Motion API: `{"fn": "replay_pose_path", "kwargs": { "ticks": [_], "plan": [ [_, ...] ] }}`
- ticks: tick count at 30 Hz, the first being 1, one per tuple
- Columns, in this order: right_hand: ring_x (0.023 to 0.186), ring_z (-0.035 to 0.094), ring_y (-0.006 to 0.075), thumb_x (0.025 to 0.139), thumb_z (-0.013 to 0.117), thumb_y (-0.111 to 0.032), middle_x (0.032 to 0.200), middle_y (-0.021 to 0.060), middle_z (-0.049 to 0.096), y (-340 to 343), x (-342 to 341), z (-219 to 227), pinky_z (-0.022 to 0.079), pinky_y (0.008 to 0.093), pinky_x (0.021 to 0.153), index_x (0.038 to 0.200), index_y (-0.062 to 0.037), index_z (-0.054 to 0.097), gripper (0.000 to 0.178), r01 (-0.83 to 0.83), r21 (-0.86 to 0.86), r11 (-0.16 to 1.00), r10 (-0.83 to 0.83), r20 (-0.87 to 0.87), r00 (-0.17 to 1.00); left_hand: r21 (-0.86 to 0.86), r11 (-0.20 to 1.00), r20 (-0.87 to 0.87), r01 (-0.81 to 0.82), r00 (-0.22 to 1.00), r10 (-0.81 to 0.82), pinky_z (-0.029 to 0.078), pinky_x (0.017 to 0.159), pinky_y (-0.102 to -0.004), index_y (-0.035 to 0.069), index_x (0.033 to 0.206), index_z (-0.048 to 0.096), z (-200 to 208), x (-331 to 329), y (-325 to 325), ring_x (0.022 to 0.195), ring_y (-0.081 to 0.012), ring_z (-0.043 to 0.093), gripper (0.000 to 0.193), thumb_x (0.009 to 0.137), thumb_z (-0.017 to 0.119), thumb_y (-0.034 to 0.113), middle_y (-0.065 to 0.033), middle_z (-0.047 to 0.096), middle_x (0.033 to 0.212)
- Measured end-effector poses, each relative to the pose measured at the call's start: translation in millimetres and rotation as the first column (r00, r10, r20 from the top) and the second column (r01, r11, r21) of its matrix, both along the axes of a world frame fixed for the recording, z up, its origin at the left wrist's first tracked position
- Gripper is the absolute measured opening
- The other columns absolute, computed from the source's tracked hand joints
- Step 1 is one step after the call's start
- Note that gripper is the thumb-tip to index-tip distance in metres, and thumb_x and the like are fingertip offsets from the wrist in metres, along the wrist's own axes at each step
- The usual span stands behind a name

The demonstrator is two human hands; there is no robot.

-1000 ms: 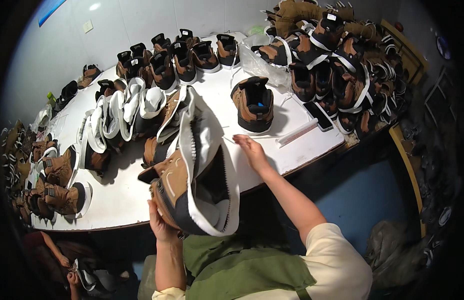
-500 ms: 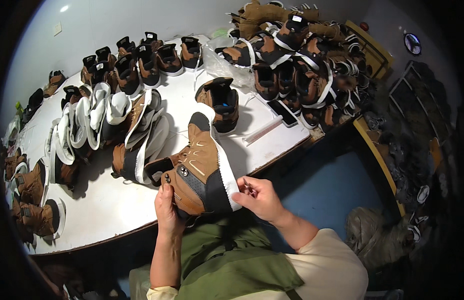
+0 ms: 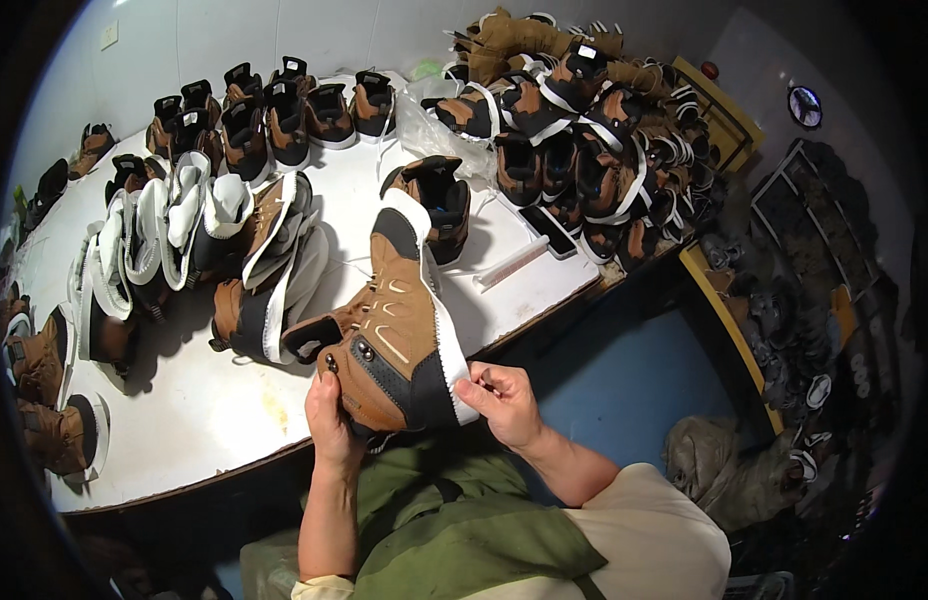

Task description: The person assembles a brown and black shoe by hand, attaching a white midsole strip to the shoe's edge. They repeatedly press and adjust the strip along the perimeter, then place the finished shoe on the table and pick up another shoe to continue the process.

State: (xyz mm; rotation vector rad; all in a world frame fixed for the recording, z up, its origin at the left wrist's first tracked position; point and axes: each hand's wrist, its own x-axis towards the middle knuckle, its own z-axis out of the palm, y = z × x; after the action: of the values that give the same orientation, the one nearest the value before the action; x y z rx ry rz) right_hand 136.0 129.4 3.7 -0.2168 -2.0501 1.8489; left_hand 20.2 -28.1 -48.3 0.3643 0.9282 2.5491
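Note:
In front of me a brown and black boot upper (image 3: 395, 325) is held tilted on its side, its toe pointing away. A white stitched border (image 3: 450, 345) runs along its bottom edge. My left hand (image 3: 332, 418) grips the collar end, thumb on the brown side and fingers hidden beneath. My right hand (image 3: 505, 404) pinches the white border near the heel. Something small and dark seems to be between its fingers, too small to name. Just beyond the toe a brown and black shoe (image 3: 434, 205) stands upright on the table.
On the white table (image 3: 224, 420), several uppers with white borders (image 3: 184, 220) lean together at left. Rows of shoes (image 3: 284, 120) stand behind them. A large shoe pile (image 3: 584, 140) fills the back right, near a phone (image 3: 548, 231) and a pale bar (image 3: 511, 265). A rack (image 3: 814, 220) stands at right.
The whole view has shifted a little, so the table and shoes sit slightly further left. Both hands keep their hold on the boot upper, with the right hand still at the white border.

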Motion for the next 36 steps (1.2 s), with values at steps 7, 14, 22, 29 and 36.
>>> {"fn": "replay_pose_path", "kwargs": {
  "ticks": [7,14,22,29,36],
  "plan": [
    [0.067,0.045,0.0011,0.089,0.061,-0.012,0.082,-0.0020,0.057,6,-28,18,0.038,0.0170,0.060,0.106,0.0043,0.055,0.025,0.080,-0.040,0.996,-0.081,-0.015,0.997,-0.032,0.999,-0.098,0.011,0.995,-0.014,0.045,0.090,-0.0308,-0.006,0.120,0.050,-15,0,-6,0.102,-0.0173,0.056,0.044,0.094,0.053,0.028,-0.0118,0.059,0.113],
    [0.064,0.038,0.0016,0.092,0.060,-0.014,0.073,-0.0069,0.045,18,-34,6,0.035,0.0184,0.057,0.076,-0.0032,0.051,0.020,0.172,0.061,0.983,-0.177,0.089,0.980,-0.086,0.996,-0.131,0.014,0.991,-0.026,0.043,0.092,-0.0305,-0.007,0.121,0.050,-26,-1,-7,0.103,-0.0171,0.056,0.044,0.095,0.049,0.029,-0.0113,0.058,0.116],
    [0.063,0.040,0.0014,0.094,0.057,-0.017,0.072,-0.0083,0.046,7,-42,2,0.035,0.0190,0.057,0.080,-0.0091,0.054,0.016,0.129,-0.486,0.864,-0.130,0.031,0.991,-0.051,0.997,-0.018,0.058,0.998,-0.059,0.045,0.090,-0.0305,-0.004,0.122,0.048,-19,-1,-4,0.101,-0.0174,0.058,0.044,0.096,0.046,0.031,-0.0120,0.059,0.114],
    [0.060,0.035,0.0005,0.093,0.059,-0.026,0.066,-0.0070,0.044,14,-19,-9,0.029,0.0197,0.051,0.079,-0.0024,0.054,0.028,0.106,0.087,0.991,-0.108,0.017,0.994,-0.078,0.996,-0.013,0.037,0.999,-0.039,0.046,0.089,-0.0306,-0.004,0.119,0.050,-23,-4,-5,0.099,-0.0171,0.058,0.044,0.097,0.043,0.033,-0.0115,0.060,0.112],
    [0.062,0.041,0.0024,0.086,0.070,-0.018,0.066,-0.0048,0.048,-1,-8,-7,0.037,0.0207,0.053,0.079,0.0006,0.060,0.022,0.023,0.165,0.986,-0.046,0.140,0.989,-0.074,0.997,0.021,0.000,1.000,0.002,0.046,0.087,-0.0305,-0.004,0.117,0.052,-18,-3,-4,0.096,-0.0175,0.058,0.042,0.099,0.036,0.031,-0.0114,0.060,0.109]
  ]
}}
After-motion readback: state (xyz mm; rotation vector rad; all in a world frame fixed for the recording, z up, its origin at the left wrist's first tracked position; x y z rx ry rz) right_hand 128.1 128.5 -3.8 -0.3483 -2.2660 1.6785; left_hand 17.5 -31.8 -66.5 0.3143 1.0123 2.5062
